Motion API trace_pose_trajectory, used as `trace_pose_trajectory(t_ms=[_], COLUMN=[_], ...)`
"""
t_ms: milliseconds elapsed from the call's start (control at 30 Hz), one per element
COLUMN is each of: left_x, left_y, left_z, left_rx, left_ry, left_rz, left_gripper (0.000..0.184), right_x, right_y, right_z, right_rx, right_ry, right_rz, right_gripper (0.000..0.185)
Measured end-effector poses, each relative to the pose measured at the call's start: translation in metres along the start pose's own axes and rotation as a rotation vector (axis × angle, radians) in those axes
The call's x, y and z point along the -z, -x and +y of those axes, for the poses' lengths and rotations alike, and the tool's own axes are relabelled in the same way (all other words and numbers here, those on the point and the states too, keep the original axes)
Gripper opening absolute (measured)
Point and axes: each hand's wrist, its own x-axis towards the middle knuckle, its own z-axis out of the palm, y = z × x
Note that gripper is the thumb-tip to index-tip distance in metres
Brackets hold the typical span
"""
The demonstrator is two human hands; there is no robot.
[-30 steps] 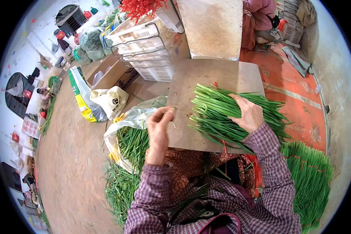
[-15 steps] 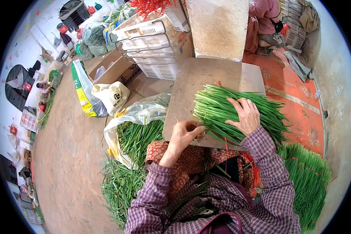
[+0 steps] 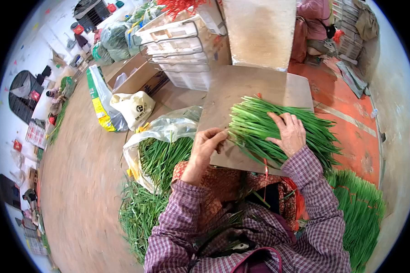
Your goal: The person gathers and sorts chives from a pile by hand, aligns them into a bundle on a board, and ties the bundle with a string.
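Note:
A thick bunch of green chives [image 3: 255, 119] lies across the brown board [image 3: 221, 98] in front of me, pale stem ends to the left. My right hand [image 3: 288, 135] rests on top of it, thumb and fingers spread over the leaves. At the lower left stem ends, my left hand [image 3: 208, 148] is closed in a pinch; whatever its fingertips hold is too small to make out. A red tie [image 3: 266, 166] runs under the bunch and hangs over the board's near edge.
Left of my lap, an open plastic bag [image 3: 166, 154] holds loose greens, with more greens [image 3: 141, 218] below it. Tied chives [image 3: 360, 214] stand at my right. White crates [image 3: 177, 54], a cardboard box [image 3: 134, 75] and a cream bag [image 3: 133, 109] stand beyond. Another person [image 3: 312, 20] sits at upper right.
My left hand has moved up and slightly right along the stem ends, still pinched. My right hand stays on the chives. The whole view has shifted slightly.

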Motion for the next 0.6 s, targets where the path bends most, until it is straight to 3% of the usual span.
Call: trace_pose_trajectory(t_ms=[167,233,400,500,600], left_x=[0.093,0.142,0.250,0.270,0.277], left_y=[0.072,0.117,0.240,0.292,0.306], left_z=[0.025,0.018,-0.077,-0.125,-0.167], left_rx=[-0.114,-0.079,0.195,0.443,0.355], left_ry=[0.081,0.000,-0.402,-0.940,-1.014], left_rz=[0.238,0.462,0.884,0.865,0.853], left_gripper=[0.021,0.022,0.034,0.037,0.040], right_x=[0.000,0.011,-0.006,-0.027,-0.027], right_y=[0.004,0.006,0.022,0.009,-0.003], right_z=[-0.001,-0.007,-0.024,-0.006,0.003], right_rx=[-0.008,0.002,0.107,0.103,0.098], right_ry=[0.100,0.035,0.046,0.130,0.201], right_rz=[-0.062,-0.116,-0.002,-0.002,-0.010], right_gripper=[0.092,0.099,0.091,0.082,0.080])
